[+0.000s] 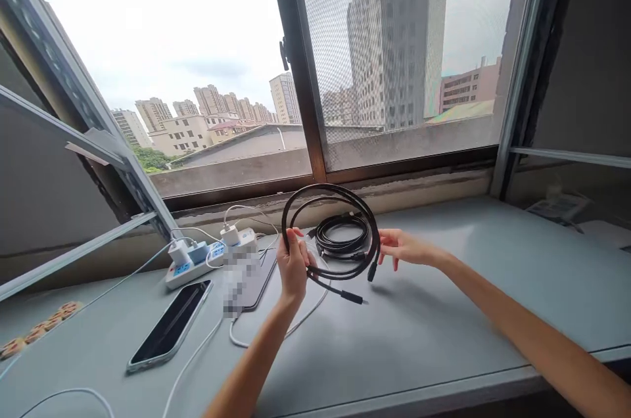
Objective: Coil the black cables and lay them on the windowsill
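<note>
So the left hand has the black cable loop pinched on its left side, thumb in front and fingers wrapped behind. It holds the coil up on edge above the grey sill, so the ring faces the camera. The two plug ends dangle off the lower right of the ring, one pointing down and one trailing toward the near side.

The right hand comes in from the right with a nearly straight arm, palm turned toward the coil and fingers loosely spread, gripping nothing. Its fingertips sit right at the coil's right edge, close above the hanging plugs. I honestly can't tell if they're touching the cable or just beside it.

A smaller black coil lies flat on the sill just behind the ring. A phone and a power strip with white chargers are off to the left.
</note>
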Available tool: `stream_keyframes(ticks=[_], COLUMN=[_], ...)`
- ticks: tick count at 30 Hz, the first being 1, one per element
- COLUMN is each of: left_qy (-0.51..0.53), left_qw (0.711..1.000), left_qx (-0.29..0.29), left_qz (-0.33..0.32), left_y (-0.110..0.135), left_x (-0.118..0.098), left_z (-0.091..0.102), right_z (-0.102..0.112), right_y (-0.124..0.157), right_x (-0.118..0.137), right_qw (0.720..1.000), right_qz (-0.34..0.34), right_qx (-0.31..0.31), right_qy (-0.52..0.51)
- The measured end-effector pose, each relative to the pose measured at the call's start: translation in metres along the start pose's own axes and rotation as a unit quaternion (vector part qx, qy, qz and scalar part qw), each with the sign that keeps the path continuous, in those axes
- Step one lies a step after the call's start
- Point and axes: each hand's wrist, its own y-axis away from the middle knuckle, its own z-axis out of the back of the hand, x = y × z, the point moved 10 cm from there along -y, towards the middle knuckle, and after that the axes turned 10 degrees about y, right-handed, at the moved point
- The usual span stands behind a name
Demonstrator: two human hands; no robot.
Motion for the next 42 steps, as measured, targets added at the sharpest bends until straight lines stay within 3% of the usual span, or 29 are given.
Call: stream_keyframes(ticks=[3,7,9,12,16,20,23,30,33,39,42], left_qy=[-0.008,-0.015,-0.016,-0.013,0.014,0.032,0.022,0.042,0.032,-0.026,-0.061], left_qw=[0.999,0.998,0.997,0.995,0.993,0.992,0.993,0.993,0.994,0.993,0.990], left_qx=[0.018,0.039,0.048,0.056,0.046,0.018,0.012,-0.011,-0.006,0.034,0.034], left_qz=[0.030,0.053,0.063,0.086,0.110,0.119,0.118,0.109,0.107,0.106,0.120], left_y=[0.005,0.012,0.016,0.021,0.024,0.023,0.021,0.019,0.016,0.014,0.018], left_x=[0.009,0.020,0.023,0.027,0.027,0.024,0.023,0.023,0.024,0.025,0.031], left_z=[-0.006,-0.011,-0.014,-0.017,-0.019,-0.016,-0.016,-0.011,-0.008,-0.010,-0.011], right_z=[-0.010,-0.051,-0.062,-0.051,-0.008,0.022,0.012,-0.049,-0.048,-0.013,-0.016], right_y=[0.002,0.021,0.027,0.020,0.006,0.002,0.000,0.000,-0.002,-0.002,0.002], right_x=[0.002,0.009,0.009,0.001,-0.015,-0.016,-0.010,0.001,0.008,0.020,0.020], right_qw=[0.999,0.975,0.965,0.977,0.997,0.995,0.995,0.992,0.991,0.980,0.965], right_qz=[-0.003,-0.019,-0.023,-0.023,-0.025,-0.019,-0.016,-0.001,0.020,0.035,0.013], right_qx=[0.042,0.219,0.257,0.205,0.052,-0.074,-0.070,0.087,0.054,-0.091,-0.100], right_qy=[-0.021,-0.040,-0.051,-0.056,-0.053,-0.064,-0.069,-0.088,-0.117,-0.171,-0.241])
